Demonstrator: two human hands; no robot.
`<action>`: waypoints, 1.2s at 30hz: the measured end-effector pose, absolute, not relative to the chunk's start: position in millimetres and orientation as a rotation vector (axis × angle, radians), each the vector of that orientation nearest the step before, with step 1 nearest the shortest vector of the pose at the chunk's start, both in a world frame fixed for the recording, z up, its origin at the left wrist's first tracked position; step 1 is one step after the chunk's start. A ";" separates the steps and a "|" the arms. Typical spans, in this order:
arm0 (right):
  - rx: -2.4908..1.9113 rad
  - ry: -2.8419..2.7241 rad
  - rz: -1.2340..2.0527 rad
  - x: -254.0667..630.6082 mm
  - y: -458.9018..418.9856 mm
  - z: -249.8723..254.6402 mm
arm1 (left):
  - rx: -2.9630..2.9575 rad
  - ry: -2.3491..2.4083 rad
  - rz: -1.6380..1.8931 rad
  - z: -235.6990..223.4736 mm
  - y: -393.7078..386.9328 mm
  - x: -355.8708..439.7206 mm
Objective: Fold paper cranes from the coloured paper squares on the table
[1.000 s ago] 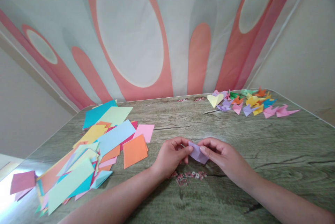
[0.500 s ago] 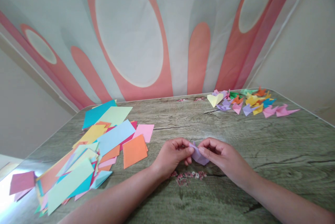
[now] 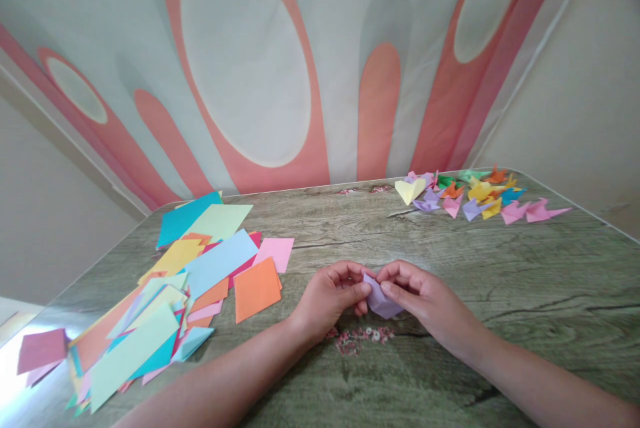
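A small piece of folded lilac origami paper is held between my two hands, above the near middle of the table. My left hand pinches its left edge between thumb and fingers. On the other side, my right hand grips the upper right edge, its thumb in front. The fingertips cover part of the upper folds, so the exact shape there is hidden.
Loose coloured paper sheets lie in an untidy pile on the left. At the far right stand several folded paper birds, beside a pale yellow heart-shaped piece. The wood-patterned table meets a printed backdrop.
The lilac paper has shifted slightly within my fingers, and a broader flat face of it now shows. Both hands stay in nearly the same place, still pinching.
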State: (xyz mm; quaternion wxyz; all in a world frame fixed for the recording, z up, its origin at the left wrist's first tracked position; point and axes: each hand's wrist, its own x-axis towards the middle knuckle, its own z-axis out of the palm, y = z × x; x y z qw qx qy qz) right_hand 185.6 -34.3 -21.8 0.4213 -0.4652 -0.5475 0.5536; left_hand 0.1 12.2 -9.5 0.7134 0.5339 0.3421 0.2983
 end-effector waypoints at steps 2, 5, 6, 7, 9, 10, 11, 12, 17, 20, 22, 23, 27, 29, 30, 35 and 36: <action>-1.162 -1.384 1.386 185.1 -34.6 -22.2 | 1.194 0.744 0.651 -9.8 12.5 0.0; -1.151 -1.401 1.399 184.7 -34.8 -23.1 | 1.203 0.740 0.635 -9.8 12.1 -0.7; -1.151 -1.404 1.401 184.7 -34.8 -23.4 | 1.203 0.743 0.630 -9.7 11.8 -0.9; -1.151 -1.406 1.402 184.8 -34.8 -23.6 | 1.202 0.746 0.624 -9.5 11.4 -1.1; -1.154 -1.408 1.398 185.0 -34.8 -23.9 | 1.197 0.750 0.614 -9.3 10.7 -1.3; -1.154 -1.406 1.397 185.1 -34.9 -24.0 | 1.194 0.750 0.611 -9.3 10.5 -1.4; -1.152 -1.404 1.399 185.2 -35.0 -24.0 | 1.190 0.747 0.608 -9.4 10.4 -1.4; -1.148 -1.401 1.403 185.2 -35.2 -24.1 | 1.187 0.743 0.605 -9.5 10.4 -1.4; -1.161 -1.415 1.379 184.5 -36.0 -22.7 | 1.187 0.748 0.597 -8.7 11.3 -2.4; -1.217 -1.488 1.279 183.8 -37.3 -19.3 | 1.182 0.767 0.599 -7.5 12.0 -3.1; -1.260 -1.550 1.200 183.4 -38.8 -16.1 | 1.176 0.774 0.600 -7.0 12.4 -3.3; -1.279 -1.580 1.160 183.2 -39.7 -14.5 | 1.175 0.774 0.600 -6.9 12.6 -3.3; -1.323 -1.675 1.022 182.1 -42.8 -9.5 | 1.182 0.768 0.592 -7.1 13.2 -2.9; -1.325 -1.704 0.987 181.2 -43.8 -8.3 | 1.184 0.763 0.592 -7.0 13.6 -2.9; -1.323 -1.718 0.966 180.7 -44.2 -8.1 | 1.183 0.760 0.596 -6.9 13.8 -3.1; -1.319 -1.784 0.804 179.2 -45.2 -11.0 | 1.189 0.743 0.642 -6.9 17.2 -6.7; -1.317 -1.788 0.788 179.3 -45.2 -11.8 | 1.191 0.739 0.651 -7.1 18.1 -7.6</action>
